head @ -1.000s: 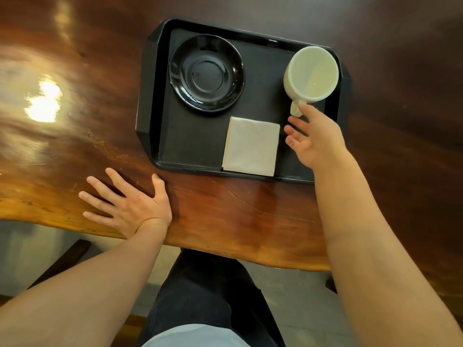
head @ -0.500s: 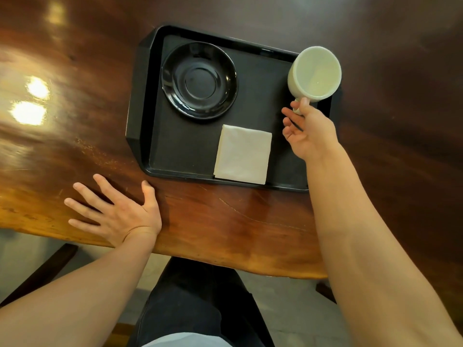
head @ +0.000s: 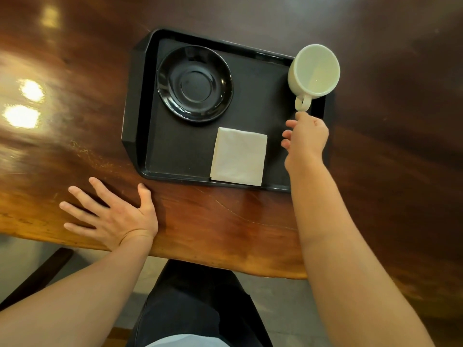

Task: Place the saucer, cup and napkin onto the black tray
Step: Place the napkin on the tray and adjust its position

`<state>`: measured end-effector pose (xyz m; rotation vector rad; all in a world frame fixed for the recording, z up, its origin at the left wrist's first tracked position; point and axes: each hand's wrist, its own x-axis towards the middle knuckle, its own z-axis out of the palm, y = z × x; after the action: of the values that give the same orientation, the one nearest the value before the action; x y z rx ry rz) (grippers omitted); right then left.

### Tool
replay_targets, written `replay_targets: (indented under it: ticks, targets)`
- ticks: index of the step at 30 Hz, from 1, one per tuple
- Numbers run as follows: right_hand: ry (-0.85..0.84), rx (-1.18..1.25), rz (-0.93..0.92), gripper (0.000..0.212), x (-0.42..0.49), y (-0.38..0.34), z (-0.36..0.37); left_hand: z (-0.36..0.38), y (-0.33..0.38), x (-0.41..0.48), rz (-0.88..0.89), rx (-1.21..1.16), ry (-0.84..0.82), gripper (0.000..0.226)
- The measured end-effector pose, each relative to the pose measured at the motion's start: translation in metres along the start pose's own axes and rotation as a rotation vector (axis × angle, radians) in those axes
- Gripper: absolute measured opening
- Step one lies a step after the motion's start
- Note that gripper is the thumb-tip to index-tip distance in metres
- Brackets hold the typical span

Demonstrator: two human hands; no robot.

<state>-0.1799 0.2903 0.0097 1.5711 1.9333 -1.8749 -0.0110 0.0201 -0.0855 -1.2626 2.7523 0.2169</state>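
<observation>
On the black plastic tray (head: 135, 116), I am seeing the black saucer (head: 194, 83), white napkin (head: 239, 156) and cream cup (head: 314, 70) sitting; my right hand (head: 307, 137), loosely open and empty, is hovering by the handle, the left hand (head: 112, 216) lying splayed on the wooden counter (head: 75, 121); withdrawal appears next.

arms: bare, no sleeves | trousers (head: 198, 304): dark | shirt hem (head: 185, 341): light

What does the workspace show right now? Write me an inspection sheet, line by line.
Surface: glossy wooden table, light glare at left.
Job's things: black tray holds black saucer, white napkin and empty white cup, handle toward the person.
Clutter: nothing seen.
Hands: left hand flat on the table edge; right hand just below the cup's handle, fingers loose, holding nothing.
Cables: nothing seen.
Surroundings: person's dark trousers, grey floor below.
</observation>
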Motion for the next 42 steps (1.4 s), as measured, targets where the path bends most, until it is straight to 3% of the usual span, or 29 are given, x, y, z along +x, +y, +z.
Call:
replay_targets:
  ticks: [7, 14, 18, 30, 38, 42]
  targets:
    - [-0.454, -0.125, 0.205, 0.032, -0.041, 0.007, 0.05, 0.0, 0.0, 0.001, -0.012, 0.026, -0.01, 0.09]
    - [-0.614, -0.129, 0.292, 0.028, -0.058, 0.008, 0.083, 0.0, 0.0, 0.001, -0.015, 0.034, -0.025, 0.091]
    - [-0.609, -0.111, 0.297, 0.038, -0.056, 0.009, 0.092, -0.001, 0.0, 0.001, -0.012, 0.029, -0.029, 0.092]
    - [-0.604, -0.129, 0.294, 0.036, -0.053, 0.003, 0.132, -0.002, 0.0, 0.001, -0.021, 0.044, -0.058, 0.094]
    - [-0.605, -0.209, 0.287, 0.036, -0.043, -0.006, 0.117, -0.004, 0.001, 0.0, -0.013, 0.028, -0.063, 0.094]
    - [-0.553, -0.325, 0.153, 0.028, -0.033, -0.01, 0.092, -0.004, 0.001, 0.001, -0.015, 0.034, -0.061, 0.093]
